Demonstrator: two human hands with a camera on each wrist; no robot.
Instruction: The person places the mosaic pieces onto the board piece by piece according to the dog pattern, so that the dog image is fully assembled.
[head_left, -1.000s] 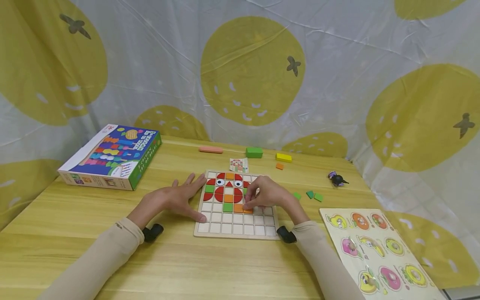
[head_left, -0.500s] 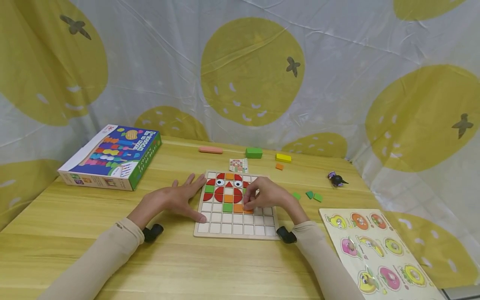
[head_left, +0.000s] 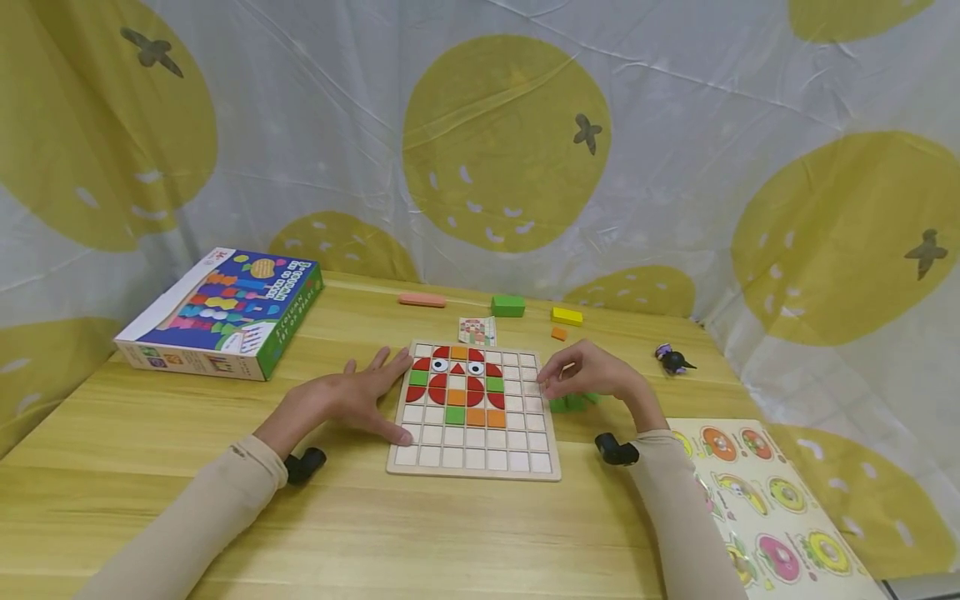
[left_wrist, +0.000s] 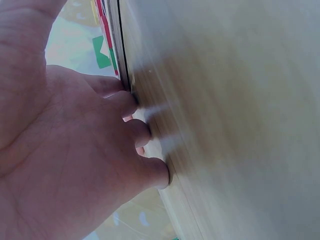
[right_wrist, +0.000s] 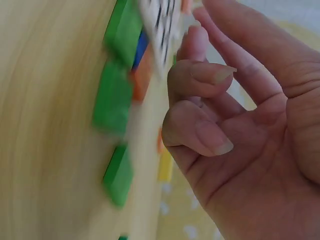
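A wooden grid board [head_left: 480, 459] lies mid-table, partly filled with red, orange and green tiles that form an owl-like face with two eyes. My left hand [head_left: 348, 398] rests flat on the table, its straight fingers against the board's left edge [left_wrist: 120, 55]. To the right of the board my right hand [head_left: 592, 377] hovers with loosely curled fingers just above loose green tiles [head_left: 572, 403]. In the right wrist view the hand [right_wrist: 240, 130] holds nothing, and the green tiles [right_wrist: 114, 100] lie blurred close to its fingertips.
A colourful box [head_left: 221, 312] sits at the back left and a fruit peg puzzle [head_left: 780, 508] at the front right. Behind the board lie a pattern card [head_left: 477, 331], pink [head_left: 422, 299], green [head_left: 507, 305] and yellow [head_left: 567, 315] blocks, and a small dark toy [head_left: 673, 358].
My right hand has left the board, where an orange tile now lies, and moved right to the green tiles beside it. The left hand has not moved.
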